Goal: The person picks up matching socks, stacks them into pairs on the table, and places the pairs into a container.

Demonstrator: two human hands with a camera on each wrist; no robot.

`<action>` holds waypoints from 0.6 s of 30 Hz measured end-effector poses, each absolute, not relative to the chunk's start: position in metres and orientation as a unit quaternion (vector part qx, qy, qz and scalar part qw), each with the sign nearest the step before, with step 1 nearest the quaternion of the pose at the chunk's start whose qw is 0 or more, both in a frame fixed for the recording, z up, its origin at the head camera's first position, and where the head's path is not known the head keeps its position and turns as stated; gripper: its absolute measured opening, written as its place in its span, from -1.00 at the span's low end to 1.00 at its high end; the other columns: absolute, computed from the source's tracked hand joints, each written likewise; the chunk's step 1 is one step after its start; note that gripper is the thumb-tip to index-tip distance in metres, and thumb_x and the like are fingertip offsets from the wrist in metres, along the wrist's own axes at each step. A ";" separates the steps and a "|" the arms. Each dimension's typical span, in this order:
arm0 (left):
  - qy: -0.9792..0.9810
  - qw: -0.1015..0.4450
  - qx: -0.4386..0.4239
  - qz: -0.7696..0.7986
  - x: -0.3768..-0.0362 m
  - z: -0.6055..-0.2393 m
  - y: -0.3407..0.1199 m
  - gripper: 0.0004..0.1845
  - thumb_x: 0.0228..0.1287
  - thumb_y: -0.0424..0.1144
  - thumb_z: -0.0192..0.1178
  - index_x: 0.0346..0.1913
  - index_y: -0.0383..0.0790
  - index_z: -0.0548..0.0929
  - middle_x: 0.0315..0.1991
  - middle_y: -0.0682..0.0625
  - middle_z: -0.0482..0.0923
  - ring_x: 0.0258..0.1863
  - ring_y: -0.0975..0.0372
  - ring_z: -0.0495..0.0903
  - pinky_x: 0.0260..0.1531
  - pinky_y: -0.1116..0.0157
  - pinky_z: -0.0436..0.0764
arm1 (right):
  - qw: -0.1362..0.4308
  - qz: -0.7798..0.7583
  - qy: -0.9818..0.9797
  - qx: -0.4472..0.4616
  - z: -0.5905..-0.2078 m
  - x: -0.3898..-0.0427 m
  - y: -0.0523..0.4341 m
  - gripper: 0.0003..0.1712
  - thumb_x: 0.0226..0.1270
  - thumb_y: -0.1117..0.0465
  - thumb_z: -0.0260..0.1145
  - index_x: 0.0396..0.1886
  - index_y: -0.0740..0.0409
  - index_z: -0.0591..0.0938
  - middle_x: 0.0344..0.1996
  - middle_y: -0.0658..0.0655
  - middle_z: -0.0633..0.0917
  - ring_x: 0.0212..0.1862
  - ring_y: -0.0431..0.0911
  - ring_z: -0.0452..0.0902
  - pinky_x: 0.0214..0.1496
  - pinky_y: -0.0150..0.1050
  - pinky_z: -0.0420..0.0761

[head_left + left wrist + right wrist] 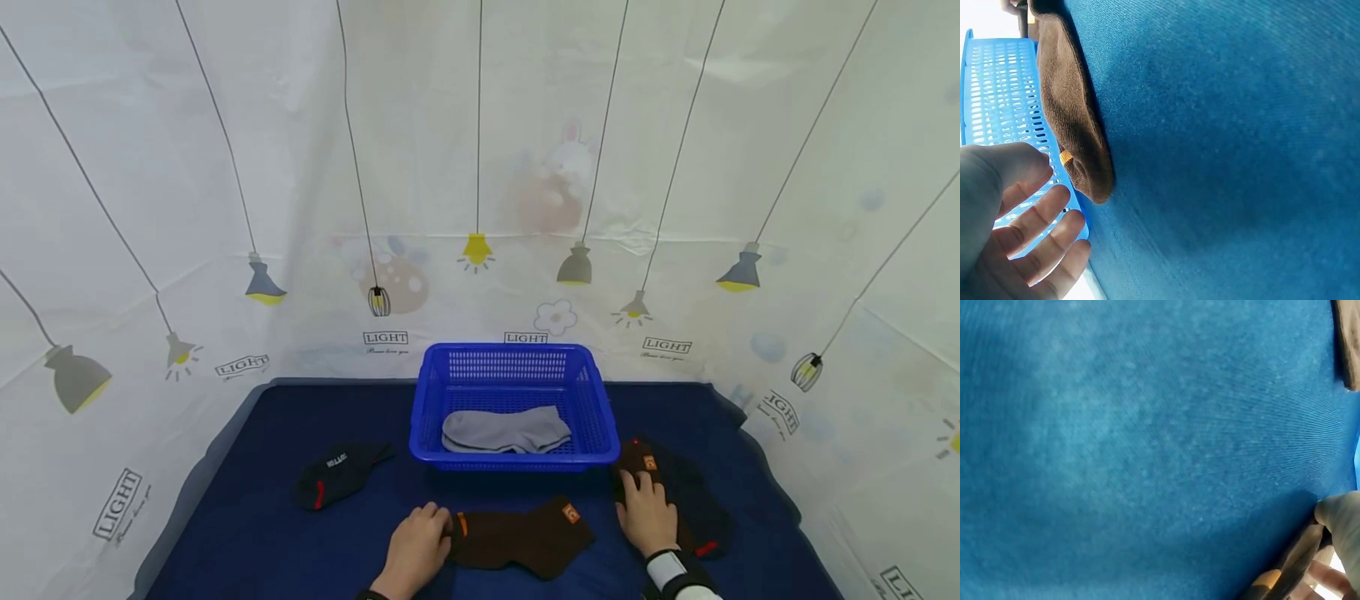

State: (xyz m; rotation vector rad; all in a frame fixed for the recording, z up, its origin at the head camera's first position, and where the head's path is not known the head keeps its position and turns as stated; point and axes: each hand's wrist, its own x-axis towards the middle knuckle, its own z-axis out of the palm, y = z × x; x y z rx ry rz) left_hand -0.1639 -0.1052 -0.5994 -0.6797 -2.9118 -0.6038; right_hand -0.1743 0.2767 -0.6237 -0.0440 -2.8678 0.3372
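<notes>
We look from one head, two wrists
From above we face forward and down across the dark-blue fabric cover (300,554); each wrist view, tipped sideways, brings it close; head and left wrist share the rectangular blue plastic basket (513,460) and the middle brown knitted sock (517,537)

Free bench (322,550) lies between the black sock (337,479) and the left hand (415,546), admitting passage. Clearance between that sock and the basket (510,459) is narrow. The basket's walls bar low travel; its top is open. The left hand obstructs one end of the middle brown sock (517,537).
</notes>
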 end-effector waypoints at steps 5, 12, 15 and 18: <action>-0.953 0.048 -0.223 -0.197 -0.163 -0.597 -0.105 -0.74 0.06 -0.38 0.49 -0.42 -0.08 0.56 -0.48 0.12 0.37 -0.50 0.24 0.43 -0.52 0.25 0.47 | 0.141 0.111 -0.984 -0.001 -0.627 -0.178 0.278 -0.52 0.12 0.35 0.49 0.04 0.32 0.56 -0.06 0.41 0.53 -0.11 0.37 0.51 -0.36 0.30 0.56; -0.954 0.036 -0.221 -0.200 -0.164 -0.600 -0.103 -0.75 0.07 -0.37 0.49 -0.42 -0.07 0.56 -0.47 0.13 0.39 -0.49 0.25 0.44 -0.51 0.25 0.47 | 0.172 0.102 -0.979 0.023 -0.632 -0.182 0.285 -0.55 0.07 0.44 0.47 -0.02 0.38 0.54 -0.19 0.43 0.52 -0.29 0.35 0.52 -0.49 0.23 0.56; -0.953 0.033 -0.223 -0.203 -0.163 -0.601 -0.103 -0.75 0.07 -0.37 0.49 -0.42 -0.07 0.57 -0.47 0.13 0.39 -0.50 0.25 0.44 -0.51 0.25 0.47 | 0.172 0.100 -0.980 0.028 -0.632 -0.184 0.287 -0.55 0.08 0.45 0.47 -0.02 0.38 0.53 -0.24 0.43 0.53 -0.33 0.34 0.53 -0.51 0.21 0.56; -0.952 0.035 -0.225 -0.205 -0.162 -0.602 -0.103 -0.75 0.06 -0.38 0.49 -0.42 -0.07 0.57 -0.47 0.13 0.39 -0.50 0.25 0.45 -0.51 0.26 0.47 | 0.168 0.098 -0.980 0.029 -0.632 -0.186 0.288 -0.57 0.08 0.46 0.47 -0.04 0.37 0.54 -0.28 0.42 0.54 -0.35 0.33 0.54 -0.52 0.20 0.57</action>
